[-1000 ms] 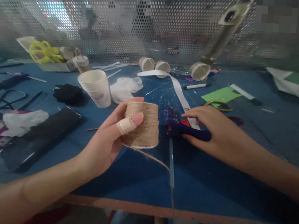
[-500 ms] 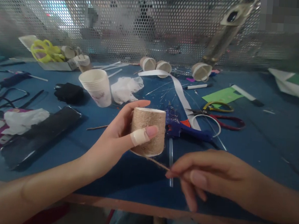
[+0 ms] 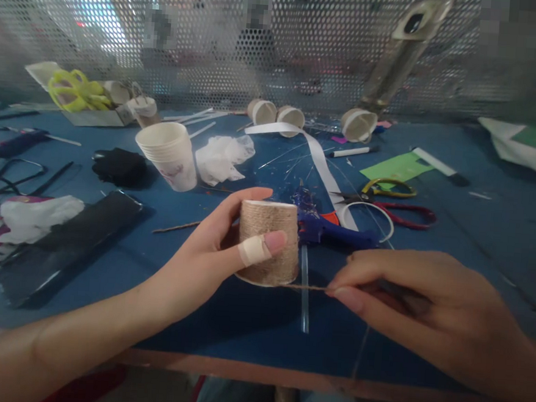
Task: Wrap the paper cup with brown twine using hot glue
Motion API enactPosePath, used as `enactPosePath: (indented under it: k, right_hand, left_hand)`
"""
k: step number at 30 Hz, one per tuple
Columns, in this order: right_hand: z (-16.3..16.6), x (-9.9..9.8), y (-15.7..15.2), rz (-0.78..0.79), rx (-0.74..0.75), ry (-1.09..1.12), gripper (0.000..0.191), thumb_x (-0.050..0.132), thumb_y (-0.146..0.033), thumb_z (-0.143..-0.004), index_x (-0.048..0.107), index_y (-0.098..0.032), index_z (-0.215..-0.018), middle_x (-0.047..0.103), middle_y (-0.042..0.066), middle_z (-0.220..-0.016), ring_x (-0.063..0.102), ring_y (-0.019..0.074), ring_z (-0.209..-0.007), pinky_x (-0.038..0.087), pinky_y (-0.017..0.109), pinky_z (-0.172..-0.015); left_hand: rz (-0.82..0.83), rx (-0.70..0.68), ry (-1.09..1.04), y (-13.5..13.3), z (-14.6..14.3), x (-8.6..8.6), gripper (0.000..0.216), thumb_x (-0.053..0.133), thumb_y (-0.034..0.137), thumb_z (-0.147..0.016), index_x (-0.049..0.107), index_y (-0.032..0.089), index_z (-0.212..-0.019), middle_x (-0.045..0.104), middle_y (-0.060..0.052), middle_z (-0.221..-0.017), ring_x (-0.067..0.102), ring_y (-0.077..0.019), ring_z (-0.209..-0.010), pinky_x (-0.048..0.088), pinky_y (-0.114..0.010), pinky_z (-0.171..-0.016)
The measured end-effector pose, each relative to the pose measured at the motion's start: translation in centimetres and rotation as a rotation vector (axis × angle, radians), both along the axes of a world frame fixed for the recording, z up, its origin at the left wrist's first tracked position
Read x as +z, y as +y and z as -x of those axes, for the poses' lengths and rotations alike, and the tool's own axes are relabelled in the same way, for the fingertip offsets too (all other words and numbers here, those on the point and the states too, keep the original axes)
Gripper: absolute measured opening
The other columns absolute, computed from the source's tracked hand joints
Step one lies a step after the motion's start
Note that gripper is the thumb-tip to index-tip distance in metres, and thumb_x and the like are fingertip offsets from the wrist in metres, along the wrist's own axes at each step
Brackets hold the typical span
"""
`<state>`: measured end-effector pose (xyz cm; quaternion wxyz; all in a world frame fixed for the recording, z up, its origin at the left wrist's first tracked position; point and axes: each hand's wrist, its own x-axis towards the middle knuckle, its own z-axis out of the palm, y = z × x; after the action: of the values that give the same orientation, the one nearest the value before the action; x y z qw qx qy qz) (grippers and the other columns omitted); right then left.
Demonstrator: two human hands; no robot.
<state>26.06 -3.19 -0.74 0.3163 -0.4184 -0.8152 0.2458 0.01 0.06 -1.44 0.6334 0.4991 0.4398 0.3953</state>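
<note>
My left hand (image 3: 218, 256) holds a paper cup wrapped in brown jute twine (image 3: 269, 238) upside down above the blue table, thumb behind it and a bandaged finger across its front. A loose strand of twine (image 3: 310, 287) runs level from the cup's lower rim to the right. My right hand (image 3: 408, 299) pinches that strand between thumb and forefinger, close to the cup. Just behind the cup lies a blue glue gun (image 3: 334, 230) on the table.
A stack of white paper cups (image 3: 168, 154), crumpled white tissue (image 3: 222, 158), a white ribbon (image 3: 319, 162), scissors (image 3: 391, 200), green paper (image 3: 396, 167) and a black case (image 3: 70, 239) lie on the blue table (image 3: 477, 228). A perforated metal screen (image 3: 306, 44) closes the back. The table's front edge (image 3: 238, 370) is near.
My right hand left the glue gun, came toward the front edge, took the loose twine strand and now draws it level to the right. The cup has turned more upright in my left hand.
</note>
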Motion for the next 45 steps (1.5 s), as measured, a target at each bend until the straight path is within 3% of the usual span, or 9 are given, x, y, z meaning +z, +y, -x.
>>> enactPosePath:
  k: [8, 15, 21, 45]
  right_hand:
    - [-0.3, -1.5, 0.1, -0.083, 0.008, 0.017, 0.015, 0.07, -0.027, -0.104, 0.076, -0.028, -0.09, 0.064, -0.009, -0.061, 0.048, 0.0072, -0.047, 0.038, 0.021, -0.048]
    - [-0.5, -1.8, 0.2, -0.048, 0.028, 0.032, 0.015, 0.07, -0.026, -0.104, 0.075, -0.026, -0.09, 0.061, -0.01, -0.057, 0.042, 0.0058, -0.044, 0.032, 0.021, -0.045]
    - [-0.3, -1.6, 0.1, 0.042, 0.019, 0.023, 0.022, 0.067, -0.032, -0.105, 0.075, -0.023, -0.087, 0.065, -0.006, -0.059, 0.046, 0.0075, -0.045, 0.034, 0.023, -0.045]
    - [-0.2, -1.9, 0.2, 0.081, 0.028, 0.006, 0.026, 0.063, -0.034, -0.107, 0.067, -0.024, -0.083, 0.054, -0.008, -0.057, 0.041, 0.0075, -0.048, 0.034, 0.023, -0.05]
  left_hand:
    - [0.102, -0.043, -0.024, 0.4, -0.4, 0.6, 0.069, 0.097, 0.055, -0.079, 0.072, 0.031, -0.139, 0.076, -0.004, -0.136, 0.067, -0.0356, -0.133, 0.054, -0.049, -0.111]
    - [0.115, -0.076, -0.089, 0.3, -0.4, 0.0, 0.068, 0.095, 0.049, -0.082, 0.071, 0.029, -0.142, 0.078, -0.008, -0.134, 0.068, -0.0403, -0.135, 0.051, -0.056, -0.117]
    - [0.102, -0.072, -0.126, 0.0, -0.6, -0.2, 0.064, 0.093, 0.047, -0.083, 0.073, 0.029, -0.142, 0.079, -0.01, -0.133, 0.067, -0.0411, -0.136, 0.05, -0.058, -0.118]
    - [0.099, -0.067, -0.163, -0.4, -1.2, -0.2, 0.06, 0.095, 0.047, -0.082, 0.074, 0.031, -0.136, 0.077, -0.009, -0.133, 0.07, -0.0391, -0.128, 0.058, -0.052, -0.106]
